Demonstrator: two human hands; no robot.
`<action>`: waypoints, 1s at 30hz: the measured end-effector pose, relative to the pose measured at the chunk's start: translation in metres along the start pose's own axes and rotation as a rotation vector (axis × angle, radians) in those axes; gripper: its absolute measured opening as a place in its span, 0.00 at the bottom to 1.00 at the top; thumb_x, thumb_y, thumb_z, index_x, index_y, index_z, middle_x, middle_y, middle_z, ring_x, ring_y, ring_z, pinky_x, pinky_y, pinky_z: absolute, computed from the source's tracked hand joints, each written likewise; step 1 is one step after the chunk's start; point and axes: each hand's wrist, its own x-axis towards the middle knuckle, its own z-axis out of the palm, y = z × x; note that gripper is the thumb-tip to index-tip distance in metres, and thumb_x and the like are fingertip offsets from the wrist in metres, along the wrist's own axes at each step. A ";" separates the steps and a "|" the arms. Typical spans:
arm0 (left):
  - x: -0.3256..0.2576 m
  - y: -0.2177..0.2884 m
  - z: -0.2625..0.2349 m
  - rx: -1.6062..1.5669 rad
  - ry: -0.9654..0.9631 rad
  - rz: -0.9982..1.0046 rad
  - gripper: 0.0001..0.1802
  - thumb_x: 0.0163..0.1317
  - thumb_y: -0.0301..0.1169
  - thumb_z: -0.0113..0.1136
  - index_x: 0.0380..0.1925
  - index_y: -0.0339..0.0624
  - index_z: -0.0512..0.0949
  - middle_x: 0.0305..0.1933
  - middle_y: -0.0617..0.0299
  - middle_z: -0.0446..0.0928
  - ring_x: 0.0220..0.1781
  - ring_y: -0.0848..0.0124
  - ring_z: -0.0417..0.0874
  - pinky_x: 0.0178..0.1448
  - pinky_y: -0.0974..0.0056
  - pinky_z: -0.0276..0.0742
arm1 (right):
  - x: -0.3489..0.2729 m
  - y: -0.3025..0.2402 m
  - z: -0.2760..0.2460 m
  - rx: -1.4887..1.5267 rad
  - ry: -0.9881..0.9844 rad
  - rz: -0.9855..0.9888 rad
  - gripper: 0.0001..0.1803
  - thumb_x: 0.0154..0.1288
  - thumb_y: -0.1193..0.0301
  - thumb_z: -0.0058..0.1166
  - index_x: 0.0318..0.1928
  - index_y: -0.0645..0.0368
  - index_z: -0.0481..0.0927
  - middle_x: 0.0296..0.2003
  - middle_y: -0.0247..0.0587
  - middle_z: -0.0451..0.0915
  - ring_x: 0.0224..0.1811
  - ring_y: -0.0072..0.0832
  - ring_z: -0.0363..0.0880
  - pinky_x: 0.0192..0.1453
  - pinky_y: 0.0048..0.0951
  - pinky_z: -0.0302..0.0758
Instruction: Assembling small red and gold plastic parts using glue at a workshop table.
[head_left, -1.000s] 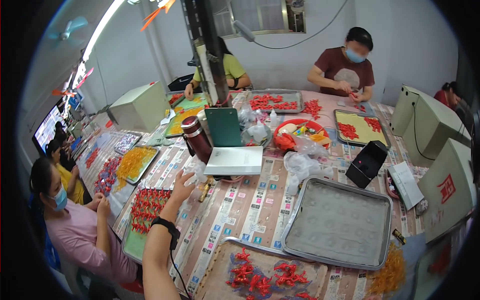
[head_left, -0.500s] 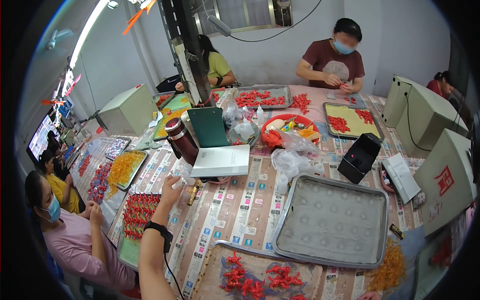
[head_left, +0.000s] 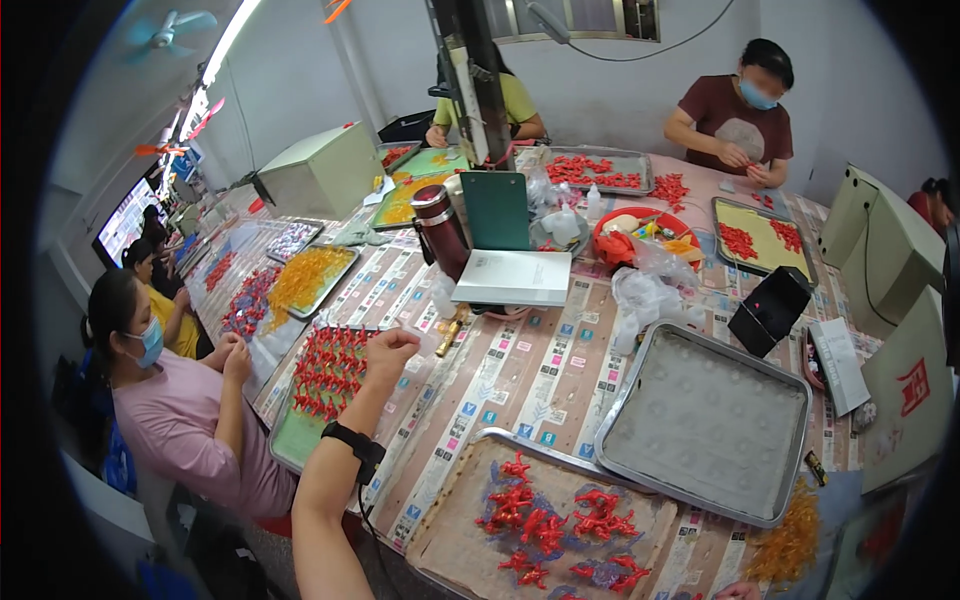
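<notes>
My left hand (head_left: 393, 352) is raised over the table beside a tray of red figures (head_left: 335, 368), its arm wearing a black wrist strap. Its fingers are pinched, and a small translucent whitish thing (head_left: 426, 341), blurred, shows at the fingertips. A whitish bottle (head_left: 443, 296) stands just beyond, near a gold cylinder (head_left: 450, 338). Of my right hand (head_left: 738, 591) only a sliver shows at the bottom edge, its fingers hidden. In front of me, red plastic figures (head_left: 603, 513) with bluish film about them lie in clusters on a brown-lined tray (head_left: 450, 530).
An empty grey tray (head_left: 710, 430) overlaps the near tray's corner. Behind stand a notebook (head_left: 512, 278), a dark red flask (head_left: 440, 230) and a red basin (head_left: 648, 238). Yellow pieces (head_left: 785, 540) lie at right. A person in pink (head_left: 185, 410) sits close on the left; others work around the table.
My left hand has drawn back from beside the notebook, toward me, with the whitish thing at its fingertips. The view has swung left; more of the near tray shows.
</notes>
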 end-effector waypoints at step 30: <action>0.017 -0.009 0.034 0.472 0.003 0.105 0.22 0.50 0.26 0.66 0.48 0.42 0.80 0.64 0.48 0.66 0.65 0.58 0.70 0.56 0.63 0.75 | -0.008 0.000 0.010 0.112 -0.011 -0.011 0.13 0.48 0.77 0.57 0.37 0.68 0.79 0.42 0.43 0.71 0.46 0.32 0.69 0.50 0.30 0.66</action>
